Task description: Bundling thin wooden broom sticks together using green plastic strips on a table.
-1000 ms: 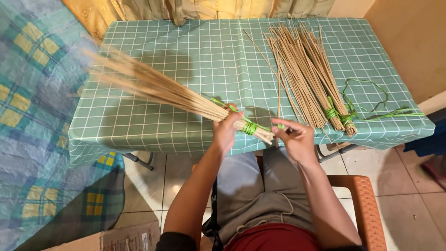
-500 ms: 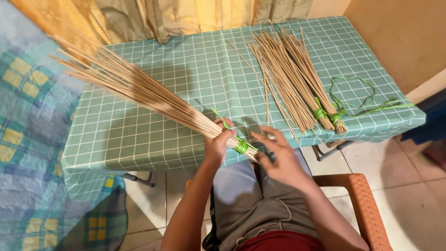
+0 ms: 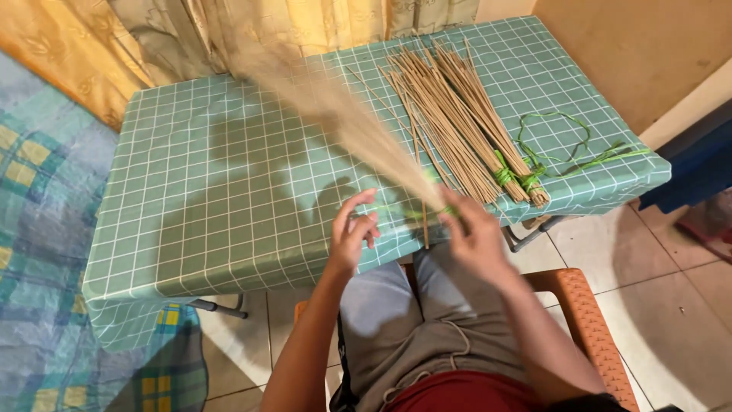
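Beside the hands (image 3: 412, 229), tied stick bundles (image 3: 457, 126) crowd the table (image 3: 221, 198).

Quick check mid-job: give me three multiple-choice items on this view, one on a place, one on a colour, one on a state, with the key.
1. Where do the tied stick bundles lie?
A. on the table's right part
B. on the floor
C. on the chair

2. What colour is the loose string beside them?
A. red
B. green
C. white

3. How is the left hand?
A. shut on a bundle
B. open, fingers spread
C. out of view

Key: 1 A, they rest on the checked tablecloth; 2 B, it shows bright green; 3 B, its grip holds nothing, while the blurred bundle meets the right hand.
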